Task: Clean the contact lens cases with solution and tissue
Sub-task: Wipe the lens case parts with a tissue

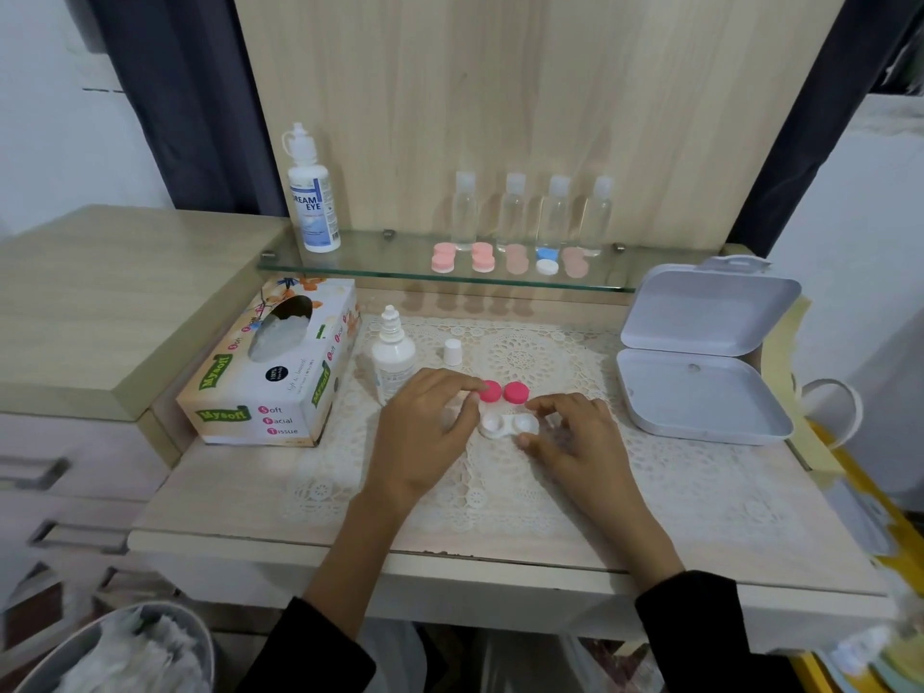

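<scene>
A white contact lens case base [500,426] with two uncapped wells lies on the lace mat. Just behind it sit two pink caps, the left cap [492,391] and the right cap [516,392]. My left hand [425,432] pinches the left pink cap between forefinger and thumb. My right hand [575,437] curls round the right end of the case base, forefinger behind it and thumb in front. A small solution bottle [394,360] stands uncapped to the left, its white cap [452,351] beside it. The tissue box [272,372] lies further left.
An open white plastic box [700,392] sits at the right. A glass shelf [350,265] behind holds a large solution bottle [312,192], several clear bottles [510,212] and several capped lens cases [482,257]. A bin with tissue [130,652] is at lower left.
</scene>
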`<control>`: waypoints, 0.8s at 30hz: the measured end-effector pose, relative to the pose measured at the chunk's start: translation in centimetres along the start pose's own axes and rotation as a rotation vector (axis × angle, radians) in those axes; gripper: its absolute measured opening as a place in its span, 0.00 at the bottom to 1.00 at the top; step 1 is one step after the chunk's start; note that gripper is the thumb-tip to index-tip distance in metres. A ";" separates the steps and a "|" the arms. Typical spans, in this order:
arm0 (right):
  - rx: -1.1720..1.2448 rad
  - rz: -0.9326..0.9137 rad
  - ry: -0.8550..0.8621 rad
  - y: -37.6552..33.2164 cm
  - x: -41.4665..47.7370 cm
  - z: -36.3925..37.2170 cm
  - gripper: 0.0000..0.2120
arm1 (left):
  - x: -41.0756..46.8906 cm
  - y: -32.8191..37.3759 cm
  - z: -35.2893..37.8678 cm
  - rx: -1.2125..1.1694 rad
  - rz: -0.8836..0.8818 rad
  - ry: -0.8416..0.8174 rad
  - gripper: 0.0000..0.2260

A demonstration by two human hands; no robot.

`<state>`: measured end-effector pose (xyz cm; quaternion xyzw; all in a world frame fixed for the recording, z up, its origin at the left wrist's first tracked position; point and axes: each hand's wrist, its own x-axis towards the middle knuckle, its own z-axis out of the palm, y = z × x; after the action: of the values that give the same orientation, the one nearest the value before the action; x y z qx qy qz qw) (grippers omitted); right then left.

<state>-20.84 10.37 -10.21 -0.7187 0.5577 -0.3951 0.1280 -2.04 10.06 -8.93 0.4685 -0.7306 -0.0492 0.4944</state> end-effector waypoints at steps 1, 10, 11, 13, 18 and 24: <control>0.005 0.000 0.000 0.0 -0.1 0.0 0.14 | 0.0 0.1 -0.4 -0.021 0.000 0.052 0.08; 0.024 -0.051 -0.010 0.5 -0.2 -0.2 0.09 | 1.9 -1.3 -7.4 0.080 -0.234 0.511 0.09; 0.026 -0.051 -0.012 0.5 -0.2 -0.2 0.09 | 2.6 -1.9 -8.3 0.151 -0.299 0.519 0.09; 0.017 -0.057 -0.017 0.5 -0.2 -0.2 0.09 | 4.0 -3.3 -10.0 0.288 -0.410 0.430 0.10; -0.001 -0.050 -0.025 0.6 -0.2 -0.3 0.09 | 6.5 -8.4 -12.4 0.623 -0.564 -0.039 0.14; -0.020 -0.064 -0.026 0.6 -0.2 -0.3 0.09 | 8.4 -9.2 -11.8 0.988 -0.568 -0.392 0.11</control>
<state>-21.51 10.41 -10.44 -0.7423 0.5367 -0.3842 0.1155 12.30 3.36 -2.19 0.8016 -0.5909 0.0807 0.0420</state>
